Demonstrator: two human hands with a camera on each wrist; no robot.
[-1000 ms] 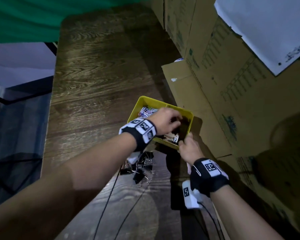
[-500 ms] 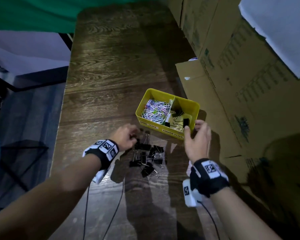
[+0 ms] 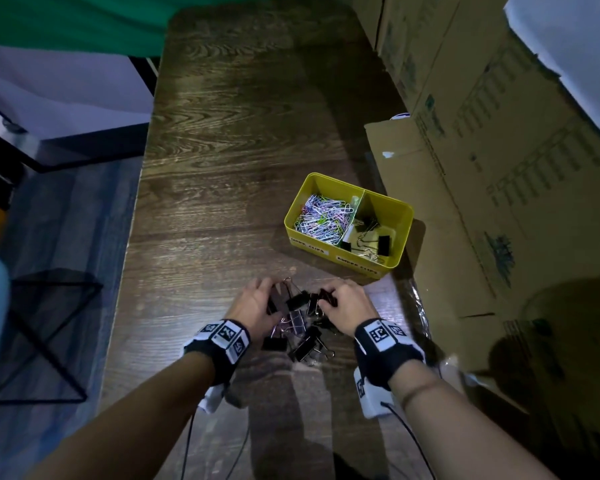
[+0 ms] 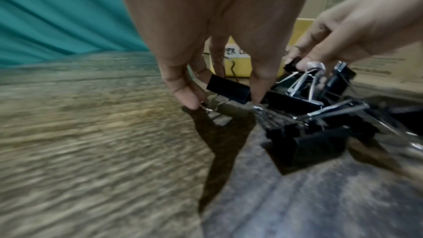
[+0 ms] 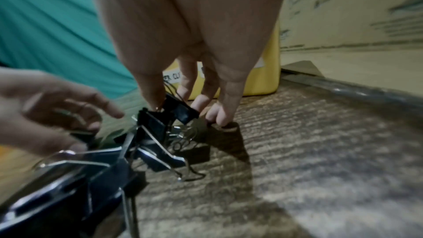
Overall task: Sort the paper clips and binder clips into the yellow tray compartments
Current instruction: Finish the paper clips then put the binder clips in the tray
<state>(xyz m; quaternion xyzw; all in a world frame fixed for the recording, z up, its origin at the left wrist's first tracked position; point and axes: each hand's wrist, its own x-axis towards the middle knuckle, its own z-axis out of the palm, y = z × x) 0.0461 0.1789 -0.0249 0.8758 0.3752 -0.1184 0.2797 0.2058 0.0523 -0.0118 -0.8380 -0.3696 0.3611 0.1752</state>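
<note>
Both forearms reach forward from the bottom of the head view, and the two hands meet palm-down over a loose pile of black binder clips point(image 3: 302, 323) on the wooden table point(image 3: 222, 168). The left hand point(image 3: 253, 306) sits at the pile's 9 o'clock side, fingers curled downward; in the left wrist view its thumb and a fingertip point(image 4: 258, 93) pinch a black binder clip point(image 4: 228, 90) between them. The right hand point(image 3: 350, 306) covers the pile's 3 o'clock side, its fingers bent narrowly around another black clip point(image 5: 181, 109) held at the fingertips. The yellow tray point(image 3: 400, 233) stands at about 1 o'clock from the hands, apart from the pile, with coloured paper clips point(image 3: 323, 216) filling its left compartment and a few binder clips point(image 3: 371, 239) lying in its right one.
</note>
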